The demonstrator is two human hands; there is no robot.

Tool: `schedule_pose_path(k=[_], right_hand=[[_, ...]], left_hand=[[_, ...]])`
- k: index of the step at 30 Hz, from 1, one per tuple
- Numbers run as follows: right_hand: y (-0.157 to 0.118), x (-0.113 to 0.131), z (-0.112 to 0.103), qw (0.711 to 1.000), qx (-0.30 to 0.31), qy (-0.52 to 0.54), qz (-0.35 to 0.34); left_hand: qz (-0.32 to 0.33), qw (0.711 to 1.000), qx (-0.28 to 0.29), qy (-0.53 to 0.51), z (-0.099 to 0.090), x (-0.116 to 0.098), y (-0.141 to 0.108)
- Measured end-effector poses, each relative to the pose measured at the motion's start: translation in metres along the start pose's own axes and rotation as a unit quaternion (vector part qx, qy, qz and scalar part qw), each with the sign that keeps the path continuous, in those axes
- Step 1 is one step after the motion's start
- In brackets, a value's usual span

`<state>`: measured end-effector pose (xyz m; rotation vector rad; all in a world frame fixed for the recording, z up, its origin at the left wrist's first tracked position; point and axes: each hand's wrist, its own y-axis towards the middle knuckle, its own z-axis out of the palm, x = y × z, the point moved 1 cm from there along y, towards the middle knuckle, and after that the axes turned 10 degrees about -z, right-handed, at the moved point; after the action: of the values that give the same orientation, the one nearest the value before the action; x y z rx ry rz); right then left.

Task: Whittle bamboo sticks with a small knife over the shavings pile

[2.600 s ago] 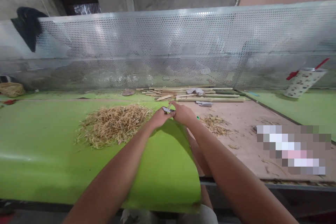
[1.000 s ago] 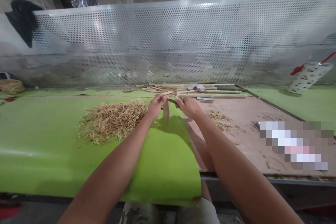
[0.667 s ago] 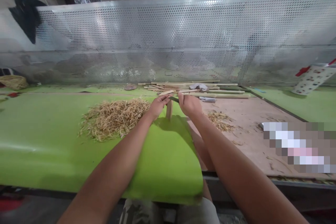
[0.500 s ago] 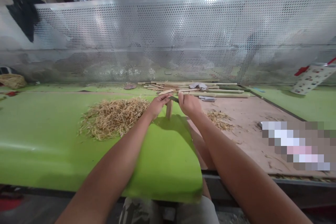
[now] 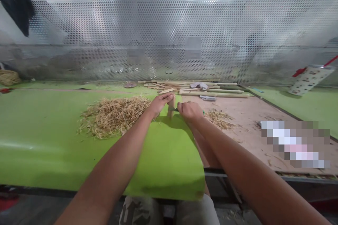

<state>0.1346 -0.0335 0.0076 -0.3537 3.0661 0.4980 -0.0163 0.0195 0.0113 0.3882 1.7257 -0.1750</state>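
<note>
- Left hand [image 5: 159,104]: fingers pinch top of upright wood strip [image 5: 171,107].
- Right hand [image 5: 191,111], right of strip: fingers closed round dark tool [image 5: 175,110], probably knife.
- Shavings pile [image 5: 116,116] left of strip.

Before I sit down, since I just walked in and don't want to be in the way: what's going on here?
A person's left hand grips the top of an upright wooden strip over the green sheet. The right hand holds a thin dark tool at the strip's lower part. A heap of shavings lies to the left.
</note>
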Motion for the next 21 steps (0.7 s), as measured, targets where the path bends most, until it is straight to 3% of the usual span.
schedule_pose_path(k=[8,12,16,21], right_hand=[[-0.007,0.005,0.005,0.994,0.065,-0.054,-0.069],[-0.008,0.007,0.004,0.990,0.078,-0.066,-0.095],[-0.007,0.001,-0.001,0.997,0.053,-0.041,-0.039],[0.003,-0.007,-0.014,0.999,-0.031,0.008,0.039]], left_hand=[[-0.001,1.000,-0.019,-0.013,0.002,0.005,0.004],[-0.022,0.997,-0.068,-0.009,0.001,0.003,0.003],[-0.031,0.993,-0.108,0.036,0.000,-0.003,-0.001],[-0.017,0.994,-0.093,0.052,0.000,-0.012,-0.007]])
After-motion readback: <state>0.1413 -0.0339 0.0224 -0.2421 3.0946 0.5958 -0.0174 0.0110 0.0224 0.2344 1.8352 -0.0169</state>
